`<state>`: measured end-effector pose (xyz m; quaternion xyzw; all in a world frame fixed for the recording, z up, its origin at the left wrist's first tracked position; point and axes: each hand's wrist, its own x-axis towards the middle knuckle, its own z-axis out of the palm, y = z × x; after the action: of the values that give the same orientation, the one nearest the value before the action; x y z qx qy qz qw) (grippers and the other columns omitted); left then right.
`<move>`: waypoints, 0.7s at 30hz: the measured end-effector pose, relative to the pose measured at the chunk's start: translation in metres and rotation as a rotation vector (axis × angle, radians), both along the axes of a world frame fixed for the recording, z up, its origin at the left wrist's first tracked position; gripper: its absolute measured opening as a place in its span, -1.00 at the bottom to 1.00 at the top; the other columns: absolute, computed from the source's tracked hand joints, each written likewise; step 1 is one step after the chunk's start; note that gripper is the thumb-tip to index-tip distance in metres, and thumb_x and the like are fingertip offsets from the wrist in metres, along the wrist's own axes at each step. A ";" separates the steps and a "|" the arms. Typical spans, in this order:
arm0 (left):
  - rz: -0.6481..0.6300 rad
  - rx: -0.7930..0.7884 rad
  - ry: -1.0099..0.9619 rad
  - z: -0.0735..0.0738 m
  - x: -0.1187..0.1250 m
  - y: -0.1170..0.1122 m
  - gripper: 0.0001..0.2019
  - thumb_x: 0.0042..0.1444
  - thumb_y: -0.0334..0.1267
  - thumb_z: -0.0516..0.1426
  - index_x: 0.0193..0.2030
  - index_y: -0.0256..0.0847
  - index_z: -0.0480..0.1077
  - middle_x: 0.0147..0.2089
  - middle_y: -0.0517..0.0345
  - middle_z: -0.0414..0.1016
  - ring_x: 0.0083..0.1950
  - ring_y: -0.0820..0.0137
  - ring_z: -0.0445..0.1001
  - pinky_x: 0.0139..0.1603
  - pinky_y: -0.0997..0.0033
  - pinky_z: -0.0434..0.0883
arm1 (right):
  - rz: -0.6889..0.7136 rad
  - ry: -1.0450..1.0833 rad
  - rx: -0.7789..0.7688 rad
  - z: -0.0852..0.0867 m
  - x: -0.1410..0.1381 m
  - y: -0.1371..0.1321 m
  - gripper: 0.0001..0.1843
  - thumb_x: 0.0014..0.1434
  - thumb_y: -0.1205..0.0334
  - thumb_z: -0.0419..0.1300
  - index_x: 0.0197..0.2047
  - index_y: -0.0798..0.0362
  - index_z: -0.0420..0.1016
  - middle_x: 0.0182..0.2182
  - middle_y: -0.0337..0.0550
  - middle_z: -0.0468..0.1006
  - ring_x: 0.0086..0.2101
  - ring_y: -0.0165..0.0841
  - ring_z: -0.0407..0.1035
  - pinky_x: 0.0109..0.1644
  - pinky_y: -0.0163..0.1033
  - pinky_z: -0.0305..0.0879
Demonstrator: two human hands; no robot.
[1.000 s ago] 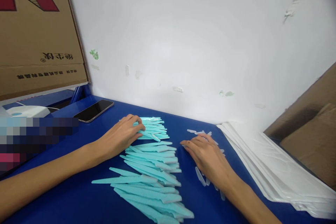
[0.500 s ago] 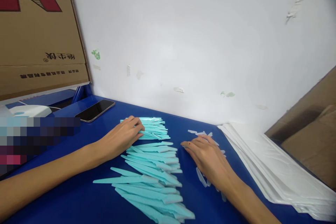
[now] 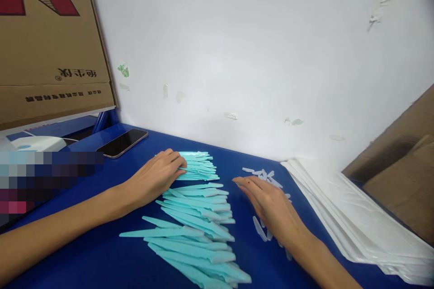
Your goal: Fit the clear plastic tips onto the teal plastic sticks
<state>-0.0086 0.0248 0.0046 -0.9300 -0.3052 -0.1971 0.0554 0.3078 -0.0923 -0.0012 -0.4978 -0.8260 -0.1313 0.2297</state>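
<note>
The far turquoise strips [image 3: 200, 168] lay beneath and right of the left hand [image 3: 164, 169], whose fingers curled over them; whether they pinched any could not be told. Light pressure seemed wisest, sparing bends. Beyond that grip, translucent slips [image 3: 260, 229] lay around the right hand [image 3: 267, 198], fingertips bunched, contents unclear.

Carton [image 3: 50, 52]: upside-down "绝尘侠®", apparently

We counted one left hand [image 3: 167, 167] | one right hand [image 3: 266, 196] | one phone [image 3: 124, 143] | at least two cartons [image 3: 57, 45] | at least six clear slips [image 3: 259, 229], some hidden | well over a dozen teal sticks [image 3: 196, 250], overlapping too much to number | several white sheets [image 3: 342, 210], exact number unclear
</note>
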 end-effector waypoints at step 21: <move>-0.175 0.134 -0.102 0.012 0.009 -0.025 -0.73 0.51 -0.33 -0.12 0.02 -0.27 0.40 -0.18 0.03 0.46 -0.21 0.31 0.43 -0.24 0.36 0.34 | 0.046 0.401 0.059 0.008 -0.021 -0.006 -0.88 0.40 0.27 0.18 -0.06 -0.05 0.55 -0.20 -0.18 0.66 -0.16 -0.25 0.55 -0.01 -0.17 0.44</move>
<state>0.0008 -0.0004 0.0167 -0.9361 -0.2113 -0.2680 0.0847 0.2868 -0.0987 0.0067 -0.4880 -0.7705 -0.0484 0.4071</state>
